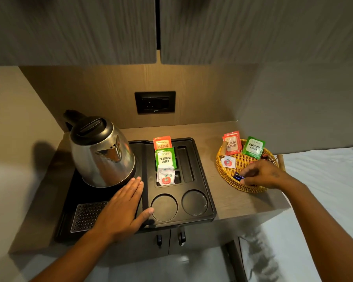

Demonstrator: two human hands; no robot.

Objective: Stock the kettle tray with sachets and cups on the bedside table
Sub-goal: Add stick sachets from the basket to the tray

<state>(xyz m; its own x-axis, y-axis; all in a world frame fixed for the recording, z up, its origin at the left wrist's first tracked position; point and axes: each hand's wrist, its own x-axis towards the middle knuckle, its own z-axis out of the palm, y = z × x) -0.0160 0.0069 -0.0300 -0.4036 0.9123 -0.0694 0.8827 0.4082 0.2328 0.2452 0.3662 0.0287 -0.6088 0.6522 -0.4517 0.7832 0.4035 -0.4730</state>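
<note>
The right hand (261,176) pinches a small blue foil sachet (237,176) inside the round woven wicker basket (228,178); the left hand (123,206) lies flat and empty on the black plastic kettle tray (202,176). That fingertip pinch looks shallow, so the sachet could slip free.

A black wall socket (155,102) is set in the warmly lit wood-grain back panel (110,94), beneath grey overhead cabinet doors (73,29).

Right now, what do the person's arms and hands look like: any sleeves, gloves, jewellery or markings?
Both forearms are bare, with no sleeves in view. The left hand has no glove, ring or watch. The right hand is also ungloved and carries a small dark mark, perhaps a tattoo, on its back; blur hides its detail.
</note>
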